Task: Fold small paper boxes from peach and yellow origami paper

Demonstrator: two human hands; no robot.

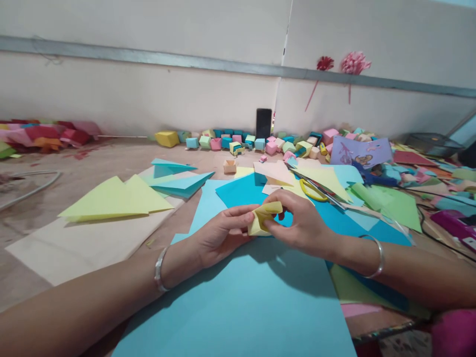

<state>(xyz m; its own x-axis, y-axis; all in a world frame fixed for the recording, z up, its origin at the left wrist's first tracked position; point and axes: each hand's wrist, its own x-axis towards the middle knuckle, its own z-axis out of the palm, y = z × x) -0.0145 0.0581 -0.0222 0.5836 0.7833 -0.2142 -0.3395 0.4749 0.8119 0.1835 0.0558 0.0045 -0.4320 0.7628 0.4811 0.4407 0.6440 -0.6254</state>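
A small yellow folded paper box [257, 225] is between my two hands, above a large light blue sheet [238, 302]. My left hand [226, 225] grips the box's left side, thumb on top and fingers under it. With thumb and fingers, my right hand [297, 218] pinches the raised yellow flap at the box's right side. Part of the box is hidden behind the right fingers. Just beyond the hands lies a darker blue sheet [238, 191]. Scissors with yellow handles [314, 191] rest on papers right of my right hand.
Folded yellow paper [115, 201] and teal paper [182, 183] lie at the left on a white sheet [48, 253]. A small peach paper box [229, 167] stands farther back. Several coloured paper cubes line the wall beside a dark phone [264, 123]. A purple device [455, 228] and cables are at right.
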